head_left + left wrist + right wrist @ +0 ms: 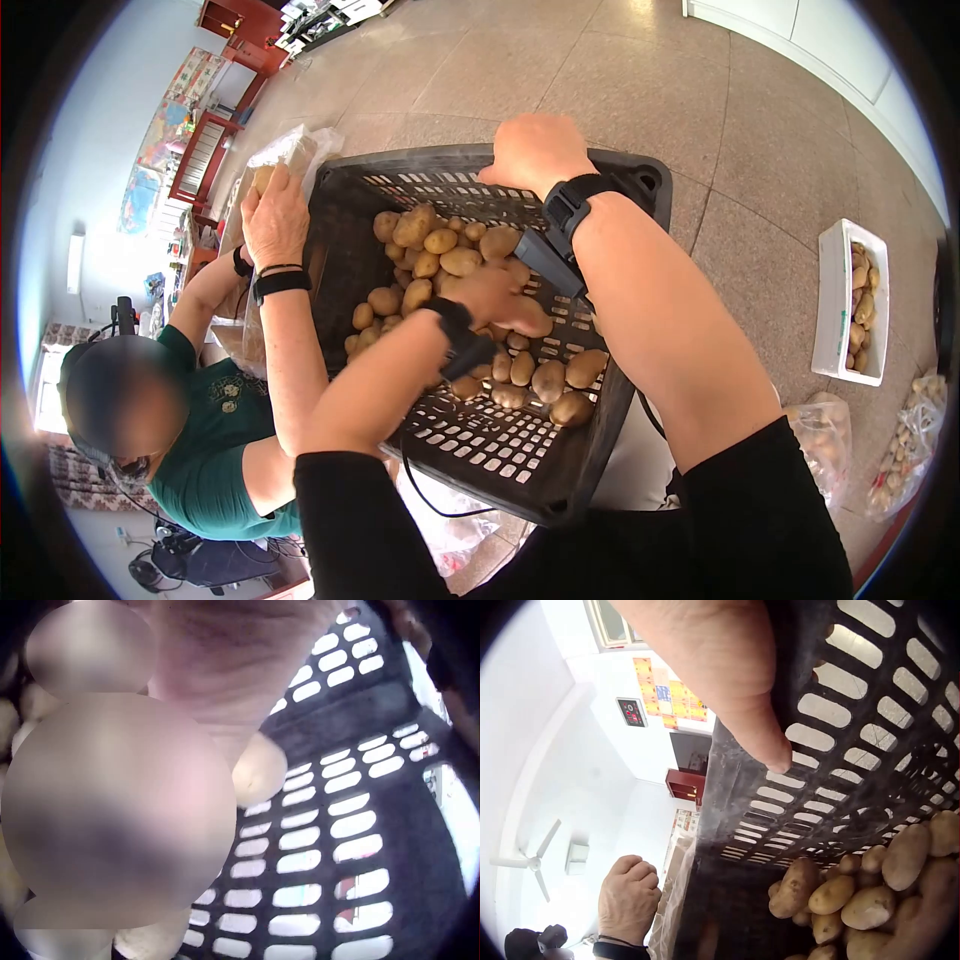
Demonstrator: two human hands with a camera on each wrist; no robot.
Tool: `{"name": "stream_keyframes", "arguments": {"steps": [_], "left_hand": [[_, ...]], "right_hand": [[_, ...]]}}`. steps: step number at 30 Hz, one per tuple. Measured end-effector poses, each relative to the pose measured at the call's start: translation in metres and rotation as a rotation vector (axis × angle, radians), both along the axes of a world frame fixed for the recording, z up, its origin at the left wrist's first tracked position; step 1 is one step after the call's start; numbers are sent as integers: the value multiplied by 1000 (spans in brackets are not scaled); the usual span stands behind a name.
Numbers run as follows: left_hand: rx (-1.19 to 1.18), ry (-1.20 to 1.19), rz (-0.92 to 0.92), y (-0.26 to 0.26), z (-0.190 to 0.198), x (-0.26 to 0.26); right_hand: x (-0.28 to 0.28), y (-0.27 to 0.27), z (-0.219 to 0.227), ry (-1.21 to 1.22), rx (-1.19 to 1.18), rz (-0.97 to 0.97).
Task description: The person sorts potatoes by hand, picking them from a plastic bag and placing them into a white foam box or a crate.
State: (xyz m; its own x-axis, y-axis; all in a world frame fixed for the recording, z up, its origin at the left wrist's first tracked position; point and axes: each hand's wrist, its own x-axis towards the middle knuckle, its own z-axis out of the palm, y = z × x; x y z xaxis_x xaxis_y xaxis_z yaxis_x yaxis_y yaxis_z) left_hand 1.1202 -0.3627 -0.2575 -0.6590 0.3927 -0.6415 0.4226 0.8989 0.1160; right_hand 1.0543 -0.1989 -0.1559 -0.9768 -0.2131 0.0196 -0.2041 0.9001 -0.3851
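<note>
In the head view a black plastic crate (610,400) with slotted walls holds many potatoes (460,262). My right hand (540,150) grips its far rim. The right wrist view shows that thumb (742,712) lying along the inside of the slotted wall. My left hand (490,298) is down in the crate among the potatoes, blurred. Its palm (225,660) shows in the left wrist view beside a single potato (261,771). Blurred patches there hide the fingers, so I cannot tell whether they hold a potato.
At left, a person in a green shirt (215,450) holds a clear plastic bag (318,150) at the crate's end with one hand (275,222). On the floor at right stand a white box (832,330) of potatoes and filled bags (820,440). A cable (440,510) hangs by the crate.
</note>
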Motion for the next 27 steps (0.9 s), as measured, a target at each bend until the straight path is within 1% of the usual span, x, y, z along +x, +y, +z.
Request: {"name": "stream_keyframes", "arguments": {"steps": [2,4,6,7,9,10,12,13,15,16,18,19,21,23,24,25,26,27], "left_hand": [[-17,22,72,-31,31,-14],[-125,-38,168,-42,46,-18],[-178,-57,375,-93,62,-28],[-176,-57,375,-103,66,-30],[-248,32,585,-115,69,-32],[-242,30,589,-118,63,-33],[-212,179,738,-126,44,-38],[-207,177,735,-130,36,-38],[31,203,811,-139,22,-34],[30,200,811,-147,12,-36],[186,287,771,-156,3,-37],[186,287,771,-159,-3,-38],[147,451,788,-152,-5,-33],[-34,641,711,-160,0,-49],[13,896,657,-163,9,-53],[68,1127,639,-144,40,-50],[158,1312,522,-151,53,-61],[380,1365,539,-136,73,-59]], "right_hand": [[3,1,7,-42,11,0],[5,1,11,-76,22,0],[6,2,11,-61,27,12],[5,2,11,-61,29,12],[5,1,10,-53,45,20],[5,0,10,-53,51,24],[5,1,12,-69,61,17],[5,1,13,-69,66,14],[8,1,15,-91,60,2],[8,1,15,-93,60,2],[6,1,14,-93,66,16],[6,1,13,-92,65,16],[5,1,11,-60,60,7],[4,0,5,-31,41,9],[3,1,2,2,19,12],[3,1,2,-3,25,13],[3,1,2,-2,25,14],[2,0,1,-2,25,17]]}}
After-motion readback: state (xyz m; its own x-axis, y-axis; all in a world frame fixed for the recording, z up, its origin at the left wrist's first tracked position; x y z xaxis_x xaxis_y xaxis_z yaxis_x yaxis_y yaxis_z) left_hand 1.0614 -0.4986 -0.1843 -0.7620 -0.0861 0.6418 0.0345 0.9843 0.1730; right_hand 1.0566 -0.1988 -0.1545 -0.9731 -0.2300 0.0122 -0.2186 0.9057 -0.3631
